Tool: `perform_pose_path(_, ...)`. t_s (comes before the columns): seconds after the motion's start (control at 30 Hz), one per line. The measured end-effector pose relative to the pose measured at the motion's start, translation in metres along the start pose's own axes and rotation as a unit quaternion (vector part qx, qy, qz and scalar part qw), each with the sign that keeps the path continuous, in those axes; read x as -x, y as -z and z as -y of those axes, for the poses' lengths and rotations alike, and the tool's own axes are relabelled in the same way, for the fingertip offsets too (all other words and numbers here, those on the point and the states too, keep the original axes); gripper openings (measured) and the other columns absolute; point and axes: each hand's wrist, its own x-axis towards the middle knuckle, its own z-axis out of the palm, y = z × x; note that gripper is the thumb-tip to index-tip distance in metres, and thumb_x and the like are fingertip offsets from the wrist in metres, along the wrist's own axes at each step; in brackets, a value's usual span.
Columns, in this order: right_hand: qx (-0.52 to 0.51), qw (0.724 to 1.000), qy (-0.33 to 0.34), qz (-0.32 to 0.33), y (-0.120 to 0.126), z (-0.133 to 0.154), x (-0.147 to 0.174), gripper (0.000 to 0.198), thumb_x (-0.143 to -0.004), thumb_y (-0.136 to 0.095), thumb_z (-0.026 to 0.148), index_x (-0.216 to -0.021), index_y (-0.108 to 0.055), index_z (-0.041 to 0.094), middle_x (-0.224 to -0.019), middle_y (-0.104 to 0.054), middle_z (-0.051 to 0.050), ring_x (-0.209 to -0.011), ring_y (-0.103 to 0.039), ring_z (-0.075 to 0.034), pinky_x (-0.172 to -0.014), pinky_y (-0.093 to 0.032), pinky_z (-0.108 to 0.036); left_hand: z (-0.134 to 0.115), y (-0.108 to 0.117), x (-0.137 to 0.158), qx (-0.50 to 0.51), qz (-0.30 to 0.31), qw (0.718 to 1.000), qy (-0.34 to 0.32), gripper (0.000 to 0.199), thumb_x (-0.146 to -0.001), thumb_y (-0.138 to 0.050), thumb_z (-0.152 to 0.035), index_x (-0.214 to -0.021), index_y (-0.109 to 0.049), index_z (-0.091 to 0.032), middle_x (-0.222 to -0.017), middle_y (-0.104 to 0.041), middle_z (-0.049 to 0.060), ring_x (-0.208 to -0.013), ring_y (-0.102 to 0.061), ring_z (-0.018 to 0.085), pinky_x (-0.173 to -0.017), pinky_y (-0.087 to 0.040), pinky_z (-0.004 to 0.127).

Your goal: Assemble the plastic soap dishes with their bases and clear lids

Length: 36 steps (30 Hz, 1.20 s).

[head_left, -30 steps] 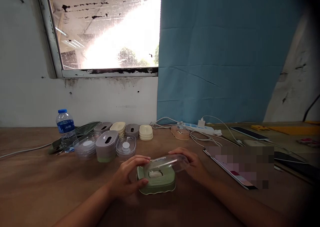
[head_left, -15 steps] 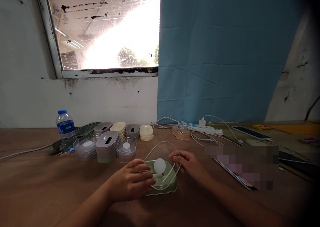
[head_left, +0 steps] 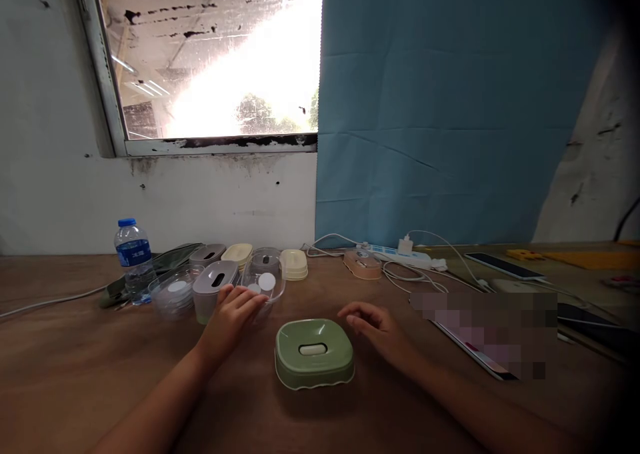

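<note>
My left hand [head_left: 231,319] grips the near left edge of a clear plastic tray [head_left: 267,282] with a white disc in it. The tray is tilted over a stack of similar clear trays, which it partly hides; whether it touches them I cannot tell. In front of me on the table sits a green oval plastic cover [head_left: 315,357] with a slot in its top and a pale piece showing through. My right hand [head_left: 375,327] is just right of the cover, empty, its fingers loosely bent and apart.
Mauve slotted boxes [head_left: 216,284], cream lids [head_left: 294,264] and more clear trays [head_left: 175,294] stand at the back left, near a water bottle [head_left: 135,261]. Further right are a pinkish slotted cover [head_left: 362,263], a power strip [head_left: 400,257] with cables, and a phone [head_left: 503,266].
My left hand has carried the clear tray from above the green cover leftwards and back to the stack. My right hand has let go of the tray and stays nearly in place.
</note>
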Motion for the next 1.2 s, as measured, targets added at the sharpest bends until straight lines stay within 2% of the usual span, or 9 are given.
perform_pose_path(0.1, 0.057, 0.997, 0.043, 0.04, 0.0, 0.002, 0.002, 0.022, -0.079, -0.051, 0.036, -0.084, -0.062, 0.017, -0.068, -0.056, -0.002, -0.062, -0.05, -0.014, -0.056, -0.041, -0.025, 0.014, -0.005, 0.002, 0.002, 0.023, 0.998, 0.053, 0.02, -0.09, -0.039, -0.025, -0.097, -0.057, -0.023, -0.09, -0.065, 0.0, -0.087, -0.054, 0.016, -0.087, -0.025, 0.037)
perform_pose_path(0.2, 0.107, 0.989, 0.079, 0.058, 0.0, 0.005, 0.003, 0.021, -0.079, -0.051, 0.035, -0.085, -0.062, 0.018, -0.071, -0.056, -0.003, -0.065, -0.051, -0.015, -0.058, -0.041, -0.026, 0.021, -0.008, 0.003, 0.008, 0.055, 0.995, 0.077, 0.022, -0.091, -0.036, -0.028, -0.097, -0.057, -0.024, -0.093, -0.065, 0.001, -0.089, -0.054, 0.017, -0.088, -0.024, 0.039)
perform_pose_path(0.3, 0.133, 0.984, 0.094, 0.073, 0.001, 0.006, 0.003, 0.02, -0.08, -0.05, 0.034, -0.086, -0.062, 0.019, -0.074, -0.057, -0.003, -0.067, -0.052, -0.016, -0.062, -0.042, -0.027, 0.023, -0.011, 0.004, 0.014, 0.077, 0.994, 0.082, 0.025, -0.091, -0.034, -0.029, -0.098, -0.057, -0.024, -0.095, -0.064, 0.001, -0.09, -0.055, 0.018, -0.091, -0.023, 0.04)
perform_pose_path(0.6, 0.14, 0.972, 0.133, 0.131, 0.004, 0.007, 0.006, 0.02, -0.076, -0.055, 0.028, -0.094, -0.059, 0.019, -0.092, -0.056, -0.006, -0.083, -0.053, -0.019, -0.075, -0.043, -0.031, 0.022, -0.014, 0.004, -0.002, 0.088, 0.992, 0.095, 0.027, -0.092, -0.029, -0.029, -0.098, -0.055, -0.023, -0.095, -0.064, 0.002, -0.088, -0.055, 0.019, -0.091, -0.026, 0.041)
perform_pose_path(0.8, 0.144, 0.968, 0.147, 0.146, 0.004, 0.007, 0.006, 0.027, -0.073, -0.058, 0.026, -0.099, -0.058, 0.02, -0.098, -0.052, -0.007, -0.09, -0.053, -0.021, -0.081, -0.042, -0.032, 0.021, -0.012, 0.004, -0.027, 0.106, 0.991, 0.071, 0.026, -0.09, -0.031, -0.026, -0.103, -0.053, -0.022, -0.1, -0.062, 0.005, -0.091, -0.055, 0.02, -0.092, -0.028, 0.041)
perform_pose_path(0.9, 0.149, 0.964, 0.145, 0.166, 0.005, 0.008, 0.007, 0.039, -0.069, -0.062, 0.029, -0.106, -0.055, 0.021, -0.108, -0.049, -0.008, -0.099, -0.05, -0.023, -0.087, -0.04, -0.034, 0.021, -0.012, 0.004, -0.04, 0.109, 0.991, 0.066, 0.027, -0.09, -0.03, -0.025, -0.103, -0.053, -0.022, -0.1, -0.062, 0.005, -0.093, -0.056, 0.02, -0.095, -0.026, 0.041)
perform_pose_path(1.1, 0.169, 0.953, 0.084, 0.237, 0.005, 0.008, 0.01, 0.086, -0.055, -0.073, 0.04, -0.131, -0.034, 0.024, -0.134, -0.032, -0.01, -0.12, -0.034, -0.031, -0.099, -0.03, -0.041, 0.022, -0.014, 0.003, -0.058, 0.108, 0.99, 0.064, 0.025, -0.091, -0.03, -0.024, -0.102, -0.053, -0.022, -0.101, -0.062, 0.005, -0.093, -0.057, 0.019, -0.098, -0.023, 0.042)
perform_pose_path(1.2, 0.161, 0.953, 0.052, 0.25, 0.005, 0.004, 0.011, 0.091, -0.056, -0.072, 0.041, -0.134, -0.028, 0.023, -0.134, -0.035, -0.01, -0.122, -0.034, -0.03, -0.1, -0.029, -0.041, 0.022, -0.016, 0.004, -0.065, 0.114, 0.989, 0.064, 0.024, -0.09, -0.031, -0.023, -0.102, -0.053, -0.022, -0.101, -0.063, 0.004, -0.093, -0.058, 0.019, -0.098, -0.021, 0.043)
